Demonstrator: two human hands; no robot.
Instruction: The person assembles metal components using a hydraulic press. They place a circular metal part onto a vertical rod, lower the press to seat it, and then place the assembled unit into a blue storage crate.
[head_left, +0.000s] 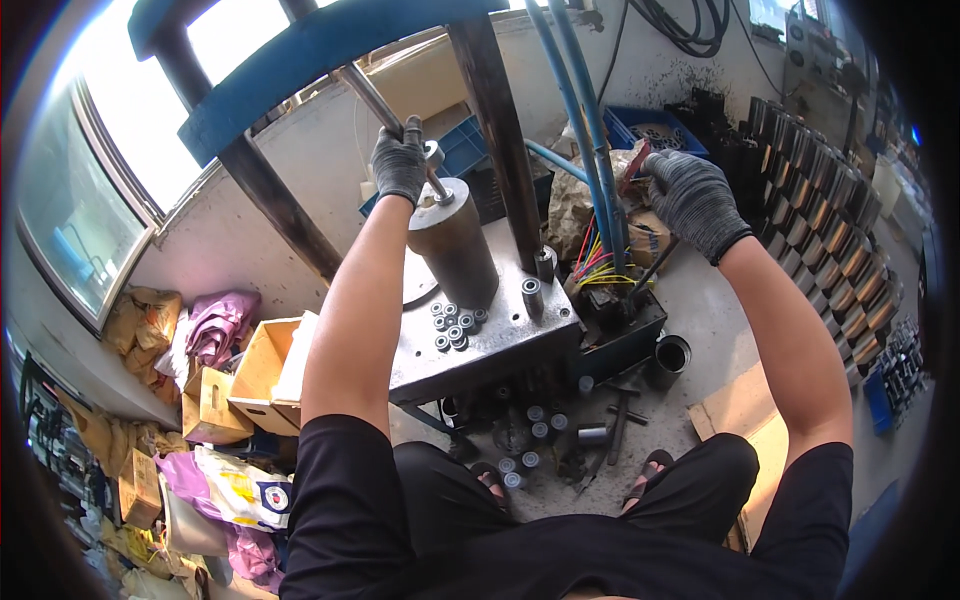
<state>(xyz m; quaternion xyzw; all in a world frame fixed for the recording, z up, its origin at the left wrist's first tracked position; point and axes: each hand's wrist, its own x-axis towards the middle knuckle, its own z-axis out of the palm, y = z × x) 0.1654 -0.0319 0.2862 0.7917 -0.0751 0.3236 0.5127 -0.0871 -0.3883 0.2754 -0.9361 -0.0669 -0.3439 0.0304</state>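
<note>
White walls (250, 225) and a bright window (85, 195) close in a cluttered workshop, with cardboard boxes (268, 365) to the left and stacked metal tubes (830, 235) to the right. A press with a blue beam (330, 65) spans a metal table (515, 335), where a thick metal cylinder (455, 250) stands upright near the back. A slanting rod (370, 98) runs down toward the cylinder's top.

The gloved left hand (400, 165) is at the rod with its fingers curled; whether it grips the rod or the small ring (433, 148) just beside it, I cannot tell. The gloved right hand (697, 205) is closed on a red handle (633, 168) by the blue pipes (588, 130).

The main danger looks to be a pinch: if the handle works the press, moving it with the left fingers so near the rod could trap them. An off-centre push could also tip the cylinder into the loose rings (455, 333) on the tabletop, perhaps sending some down toward the sandalled feet (650, 478). A loose glove cuff might catch too.
</note>
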